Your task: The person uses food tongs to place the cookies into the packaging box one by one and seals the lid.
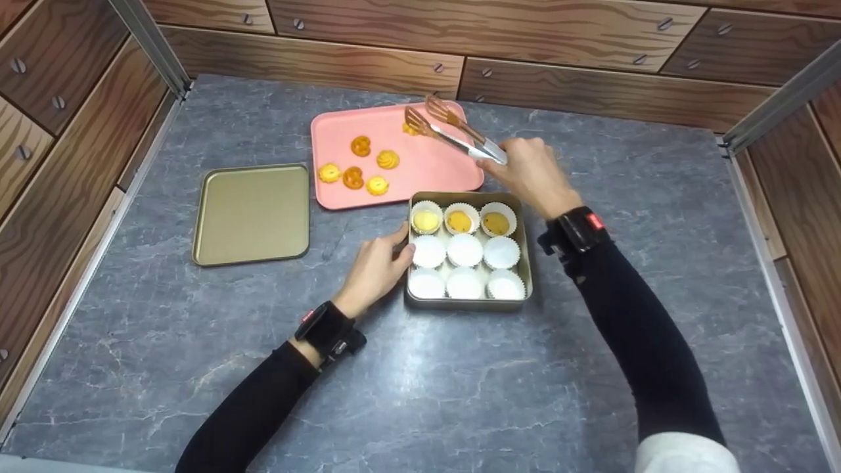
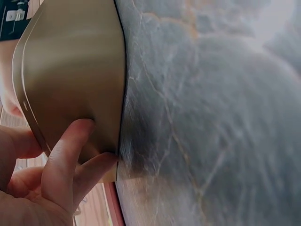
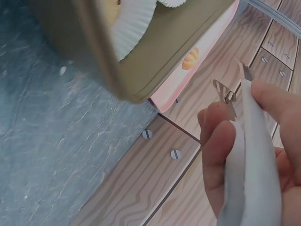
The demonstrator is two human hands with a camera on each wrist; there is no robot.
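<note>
Head view: right hand [image 1: 529,174] grips tongs [image 1: 453,131], tips spread over far edge of pink tray [image 1: 427,177], w/ a cookie [image 1: 410,129] just below them; left hand [image 1: 374,269], fingers relaxed, touches gold tin [image 1: 470,303] just in front of tray.

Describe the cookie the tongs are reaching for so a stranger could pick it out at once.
Start at the pink tray at the back of the grey counter. Five cookies cluster in its left half; the one meant, the lone cookie, lies apart near the tray's far edge. It alone sits right at the tips of the tongs held by the right hand.
</note>
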